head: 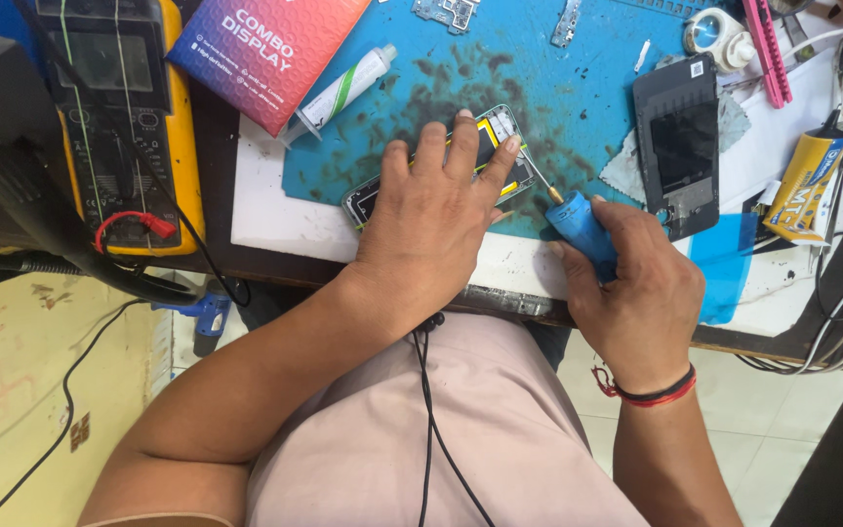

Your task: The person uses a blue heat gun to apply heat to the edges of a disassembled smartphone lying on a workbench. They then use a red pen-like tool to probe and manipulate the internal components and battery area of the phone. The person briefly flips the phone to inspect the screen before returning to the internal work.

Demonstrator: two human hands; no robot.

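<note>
"Where was the opened phone?"

"The opened phone [500, 156] lay tilted on the blue work mat [578, 88], near the mat's front edge. The left hand [436, 220] pressed flat on it with fingers spread wide, covering most of the frame, so only its right end with a yellow part and a bit of its lower left corner showed."

"And the other hand?"

"The right hand [636, 283] was wrapped narrowly around a blue screwdriver [578, 229], whose thin tip pointed up and left, reaching the phone's right edge beside the left fingertips."

"Any containers about?"

"A syringe-like tube [343, 88] with a green stripe lay on the mat's left side, touching a pink box [265, 49]; what was in the box could not be told. A yellow tube [807, 185] lay at the far right on the white surface. A small round white pot [714, 31] sat at the mat's upper right, its contents too small to make out."

"What else?"

"A dark phone back cover [680, 146] lay just right of the screwdriver, and a yellow multimeter [124, 117] stood well apart at the left."
</note>
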